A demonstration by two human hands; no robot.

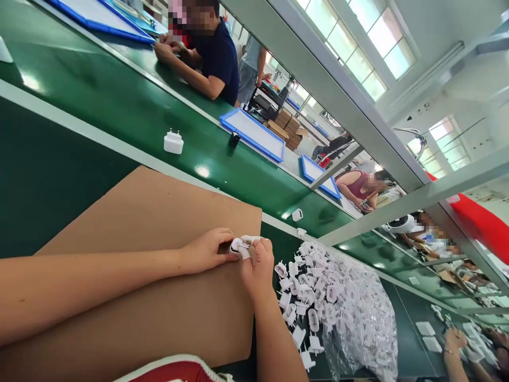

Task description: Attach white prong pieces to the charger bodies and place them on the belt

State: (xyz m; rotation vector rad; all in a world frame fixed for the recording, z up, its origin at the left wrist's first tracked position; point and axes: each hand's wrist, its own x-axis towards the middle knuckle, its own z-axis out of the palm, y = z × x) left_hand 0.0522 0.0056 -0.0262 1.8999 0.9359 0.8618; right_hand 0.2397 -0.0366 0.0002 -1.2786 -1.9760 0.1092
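Above a sheet of brown cardboard (178,297), my two hands meet in front of me. My left hand (210,249) pinches a small white plug part (237,245) with a dark opening. My right hand (259,265) is closed on the same spot, and white material shows at its fingertips; whether that is a second part or finger covers I cannot tell. Just right of my right hand lies a heap of white plug pieces (308,289) with pins, spilling out of a clear plastic bag (366,318).
A green conveyor belt (135,124) runs diagonally past, carrying a white charger (173,142), another white piece (297,215) and a small black item (234,139). Blue-framed trays (254,135) line its far side, where co-workers sit. A metal frame post (377,217) crosses the right. A co-worker's hands (455,339) work at lower right.
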